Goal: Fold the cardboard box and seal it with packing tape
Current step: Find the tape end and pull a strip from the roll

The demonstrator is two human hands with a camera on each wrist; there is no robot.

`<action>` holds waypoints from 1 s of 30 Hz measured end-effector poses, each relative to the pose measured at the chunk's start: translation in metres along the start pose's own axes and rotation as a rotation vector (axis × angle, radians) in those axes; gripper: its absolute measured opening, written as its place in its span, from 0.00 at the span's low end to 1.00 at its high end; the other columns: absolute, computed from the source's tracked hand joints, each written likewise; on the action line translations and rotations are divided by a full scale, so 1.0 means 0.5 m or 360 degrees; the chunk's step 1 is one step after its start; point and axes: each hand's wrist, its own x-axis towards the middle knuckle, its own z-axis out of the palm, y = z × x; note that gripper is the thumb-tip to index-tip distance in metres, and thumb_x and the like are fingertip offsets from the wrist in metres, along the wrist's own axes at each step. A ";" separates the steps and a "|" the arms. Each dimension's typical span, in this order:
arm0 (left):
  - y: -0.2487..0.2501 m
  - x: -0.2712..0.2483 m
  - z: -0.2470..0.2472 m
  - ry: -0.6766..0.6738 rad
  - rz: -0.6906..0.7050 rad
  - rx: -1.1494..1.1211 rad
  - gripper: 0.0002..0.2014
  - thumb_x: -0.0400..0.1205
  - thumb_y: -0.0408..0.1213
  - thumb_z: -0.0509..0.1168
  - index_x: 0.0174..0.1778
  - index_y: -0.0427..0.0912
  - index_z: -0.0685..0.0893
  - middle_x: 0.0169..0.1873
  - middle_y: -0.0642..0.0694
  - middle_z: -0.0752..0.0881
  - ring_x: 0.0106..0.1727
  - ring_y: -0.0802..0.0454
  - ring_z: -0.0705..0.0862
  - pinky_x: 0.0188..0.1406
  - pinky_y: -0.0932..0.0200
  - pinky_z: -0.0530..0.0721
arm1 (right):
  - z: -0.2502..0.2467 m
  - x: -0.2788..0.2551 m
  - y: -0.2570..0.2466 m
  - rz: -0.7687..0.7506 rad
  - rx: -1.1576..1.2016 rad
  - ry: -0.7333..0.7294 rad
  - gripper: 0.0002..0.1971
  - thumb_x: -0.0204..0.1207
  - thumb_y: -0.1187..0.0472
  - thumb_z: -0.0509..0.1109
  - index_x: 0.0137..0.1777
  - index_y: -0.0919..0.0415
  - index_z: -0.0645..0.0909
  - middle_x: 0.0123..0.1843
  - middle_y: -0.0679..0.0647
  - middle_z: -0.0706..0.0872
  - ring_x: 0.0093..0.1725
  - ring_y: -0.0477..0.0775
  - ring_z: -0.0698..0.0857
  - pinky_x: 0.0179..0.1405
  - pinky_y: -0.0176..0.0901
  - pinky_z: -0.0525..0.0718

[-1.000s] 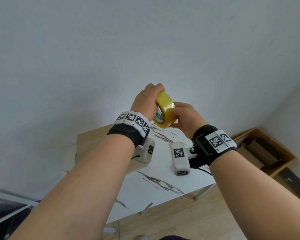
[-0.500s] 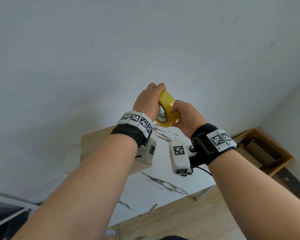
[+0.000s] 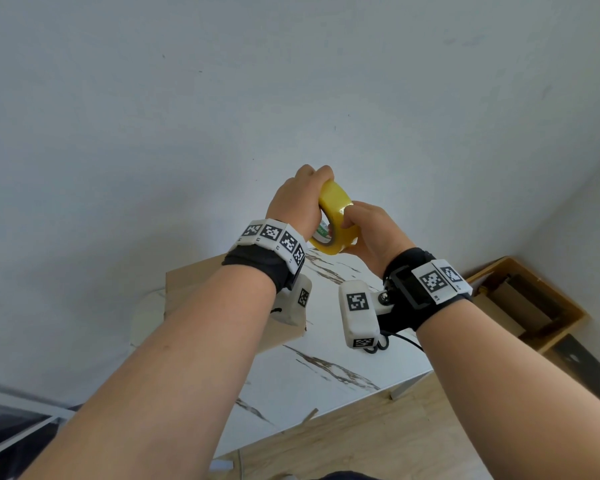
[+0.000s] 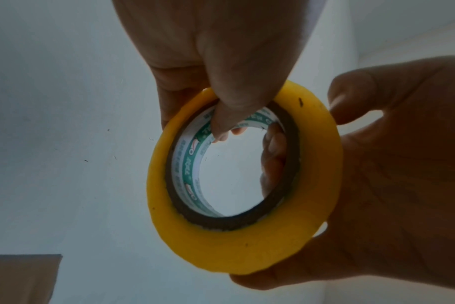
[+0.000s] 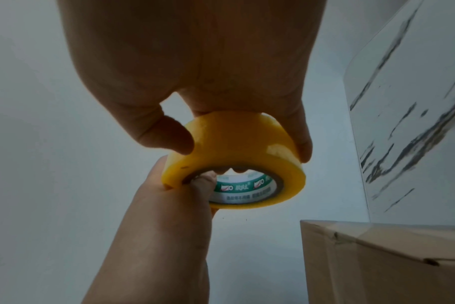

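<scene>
A yellow roll of packing tape (image 3: pixel 338 216) is held up in the air in front of the wall, above the table. My left hand (image 3: pixel 297 199) grips its left side, with the thumb (image 4: pixel 221 123) hooked through the white and green core. My right hand (image 3: pixel 364 226) grips the right side, its thumb (image 5: pixel 169 133) on the roll's outer face and its fingers round the far rim. No loose strip of tape shows. The cardboard box (image 3: pixel 187 289) stands on the table under my left forearm, with its top flaps down (image 5: pixel 377 257).
The white marble-pattern table (image 3: pixel 326 372) stands against the plain wall. A wooden crate (image 3: pixel 523 306) holding cardboard pieces sits on the floor at the right. Wooden floor (image 3: pixel 378 438) lies in front of the table, and a dark frame (image 3: pixel 11 431) is at the lower left.
Both hands have stayed on the roll at about the same height. The roll has turned a little between them, and my right thumb now lies further over its outer face.
</scene>
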 end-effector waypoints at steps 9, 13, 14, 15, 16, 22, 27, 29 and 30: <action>0.000 0.008 0.003 0.0002 -0.0023 0.0005 0.22 0.76 0.21 0.55 0.62 0.46 0.75 0.54 0.40 0.77 0.44 0.42 0.78 0.41 0.51 0.77 | 0.003 0.009 -0.002 0.0045 0.0068 -0.0026 0.12 0.55 0.63 0.62 0.41 0.64 0.74 0.42 0.60 0.76 0.44 0.61 0.78 0.50 0.59 0.82; -0.002 0.011 0.008 -0.0001 -0.0031 0.0014 0.21 0.76 0.21 0.55 0.62 0.46 0.75 0.55 0.40 0.77 0.42 0.44 0.74 0.41 0.53 0.76 | 0.005 0.009 -0.002 0.0024 0.0057 -0.0020 0.08 0.54 0.65 0.61 0.35 0.62 0.69 0.38 0.59 0.74 0.40 0.60 0.77 0.48 0.58 0.79; -0.003 0.011 0.008 0.0000 -0.0029 0.0017 0.21 0.77 0.22 0.55 0.62 0.46 0.75 0.55 0.40 0.77 0.42 0.44 0.74 0.41 0.53 0.75 | 0.005 0.011 -0.001 0.0020 0.0057 -0.0021 0.08 0.54 0.65 0.61 0.35 0.62 0.69 0.38 0.59 0.74 0.39 0.61 0.77 0.48 0.58 0.78; -0.003 0.012 0.008 0.0000 -0.0027 0.0019 0.21 0.77 0.22 0.55 0.62 0.46 0.75 0.55 0.40 0.77 0.42 0.45 0.74 0.41 0.53 0.75 | 0.005 0.011 -0.001 0.0018 0.0053 -0.0018 0.08 0.55 0.66 0.61 0.35 0.62 0.69 0.38 0.59 0.74 0.39 0.61 0.77 0.48 0.58 0.78; -0.004 0.013 0.008 0.0000 -0.0025 0.0021 0.21 0.77 0.22 0.55 0.62 0.46 0.74 0.55 0.40 0.77 0.42 0.45 0.74 0.41 0.53 0.74 | 0.004 0.013 0.000 0.0014 0.0049 -0.0016 0.06 0.57 0.66 0.61 0.35 0.62 0.69 0.37 0.59 0.74 0.39 0.61 0.77 0.48 0.58 0.78; -0.005 0.018 0.009 -0.0004 -0.0015 0.0019 0.21 0.76 0.22 0.55 0.62 0.46 0.75 0.55 0.40 0.77 0.42 0.45 0.74 0.40 0.54 0.73 | 0.000 0.022 0.007 -0.0041 -0.0018 0.0006 0.10 0.69 0.78 0.54 0.39 0.64 0.72 0.36 0.59 0.74 0.37 0.60 0.77 0.49 0.59 0.79; -0.006 0.023 0.008 -0.0024 -0.0013 0.0021 0.23 0.75 0.21 0.55 0.63 0.46 0.75 0.55 0.40 0.77 0.44 0.43 0.76 0.42 0.52 0.77 | -0.001 0.021 0.006 0.0054 0.0165 -0.0016 0.09 0.66 0.70 0.59 0.47 0.65 0.74 0.40 0.60 0.77 0.38 0.59 0.80 0.47 0.56 0.80; -0.005 0.024 0.009 -0.0017 -0.0015 0.0027 0.22 0.76 0.21 0.55 0.62 0.46 0.75 0.54 0.40 0.77 0.43 0.43 0.75 0.42 0.51 0.77 | -0.002 0.023 0.004 0.0084 0.0212 -0.0010 0.12 0.62 0.65 0.62 0.47 0.65 0.74 0.42 0.60 0.77 0.39 0.59 0.80 0.47 0.56 0.80; -0.005 0.024 0.010 -0.0015 -0.0014 0.0029 0.22 0.76 0.21 0.55 0.62 0.46 0.75 0.54 0.40 0.77 0.43 0.44 0.75 0.42 0.51 0.77 | -0.002 0.025 0.002 0.0073 0.0201 -0.0018 0.12 0.59 0.65 0.62 0.44 0.64 0.74 0.42 0.60 0.76 0.39 0.59 0.79 0.47 0.57 0.80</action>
